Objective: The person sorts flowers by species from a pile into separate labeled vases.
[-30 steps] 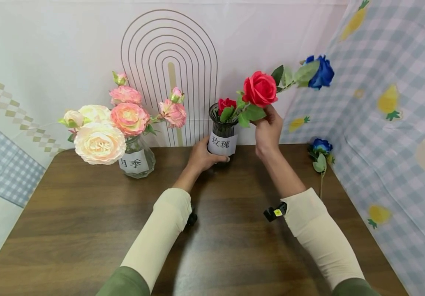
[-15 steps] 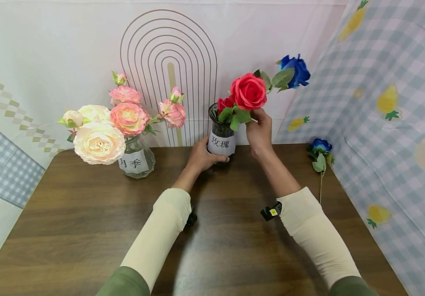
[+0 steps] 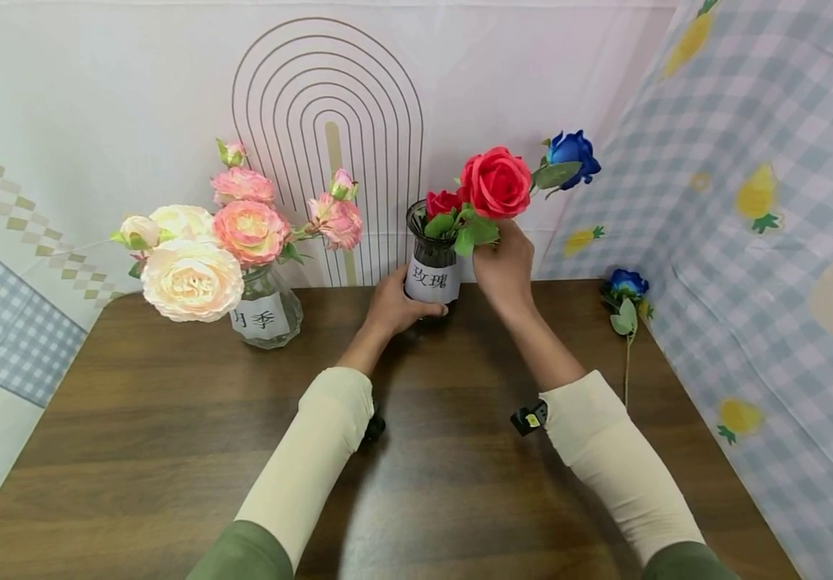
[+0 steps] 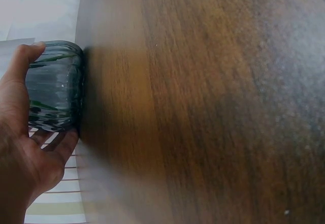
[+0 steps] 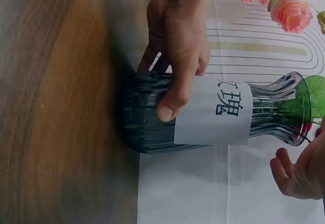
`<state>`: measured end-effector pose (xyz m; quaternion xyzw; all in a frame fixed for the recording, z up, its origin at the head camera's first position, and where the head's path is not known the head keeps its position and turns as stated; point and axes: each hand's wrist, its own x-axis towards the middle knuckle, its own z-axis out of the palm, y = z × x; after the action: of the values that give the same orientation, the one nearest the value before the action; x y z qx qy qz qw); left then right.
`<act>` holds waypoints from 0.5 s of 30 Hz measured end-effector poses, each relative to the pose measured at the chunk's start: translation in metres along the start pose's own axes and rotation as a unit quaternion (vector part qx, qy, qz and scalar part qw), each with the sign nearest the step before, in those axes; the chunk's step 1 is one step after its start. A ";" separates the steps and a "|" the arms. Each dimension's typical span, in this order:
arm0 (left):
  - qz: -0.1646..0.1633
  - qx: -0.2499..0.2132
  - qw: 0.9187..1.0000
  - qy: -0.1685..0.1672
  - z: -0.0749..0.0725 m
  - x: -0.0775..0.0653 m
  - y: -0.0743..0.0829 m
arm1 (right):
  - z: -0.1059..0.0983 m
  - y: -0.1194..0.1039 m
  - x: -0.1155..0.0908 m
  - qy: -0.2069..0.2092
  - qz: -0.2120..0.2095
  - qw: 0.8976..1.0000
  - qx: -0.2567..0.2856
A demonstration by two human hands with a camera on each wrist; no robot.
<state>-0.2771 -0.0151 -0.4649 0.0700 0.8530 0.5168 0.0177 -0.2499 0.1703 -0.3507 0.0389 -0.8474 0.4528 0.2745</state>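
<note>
My left hand (image 3: 395, 304) grips the lower body of a dark fluted glass vase (image 5: 147, 107), thumb across its front. The vase stands upright on the table and bears a white paper label (image 3: 431, 282) with Chinese characters. Green stems show through its glass in the left wrist view. At the vase's mouth, my right hand (image 3: 507, 262) pinches a rose stem just below a large red rose (image 3: 496, 184). A blue rose (image 3: 573, 159) leans out beyond it to the right, and a smaller red rose (image 3: 442, 203) sits at the rim. Which bloom the pinched stem bears is hidden.
On the left stands a clear glass vase (image 3: 289, 322) with pink peonies (image 3: 251, 232) and cream peonies (image 3: 192, 278). Another blue rose (image 3: 627, 283) lies at the table's right edge. Patterned cloth (image 3: 772, 266) hangs behind and to the right.
My right hand has moved left and down toward the vase. The blue rose has swung left and lower, and the large red rose has shifted slightly left. My left hand stays on the vase.
</note>
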 end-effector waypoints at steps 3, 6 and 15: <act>-0.001 0.000 1.000 0.001 0.001 0.000 -0.001 | 0.000 0.001 0.000 0.026 0.000 1.000 0.012; 0.001 -0.001 1.000 0.000 0.000 0.001 -0.002 | 0.000 0.001 0.002 0.031 -0.017 0.999 0.017; 0.016 -0.013 1.000 -0.003 0.004 0.012 -0.017 | -0.005 0.002 0.003 -0.093 0.062 0.994 -0.005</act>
<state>-0.2908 -0.0180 -0.4809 0.0850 0.8452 0.5275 0.0131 -0.2507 0.1760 -0.3485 0.0269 -0.8722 0.4592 0.1665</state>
